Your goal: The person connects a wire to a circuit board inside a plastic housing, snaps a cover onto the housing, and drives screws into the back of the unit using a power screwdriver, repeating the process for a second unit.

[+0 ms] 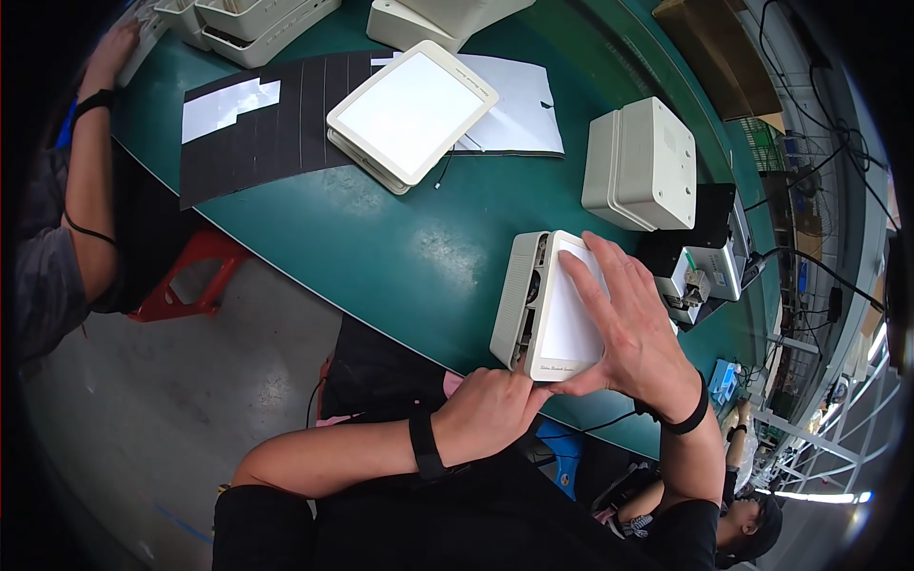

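At the near edge of the green bench stands a cream, box-shaped electronic device, its ribbed housing (517, 290) and white-faced front panel (569, 328) parted by a gap. Dark inner parts show in that gap. My right hand (636, 333) reaches over the front panel, fingers along its far and right sides, thumb by the near edge. Curled at the device's near left corner, my left hand (484, 411) has its fingertips at the gap, partly hidden. A similar flat panel (413, 116) lies stacked on another piece farther back.
Behind the device stands a cream box-shaped housing (640, 164); to its right is a black-and-white fixture (700, 271) with cables. A dark sheet (276, 128) lies at the far left. Cream trays (257, 33) sit beyond. Another person's arm (90, 181) is at left, near a red stool (190, 278).
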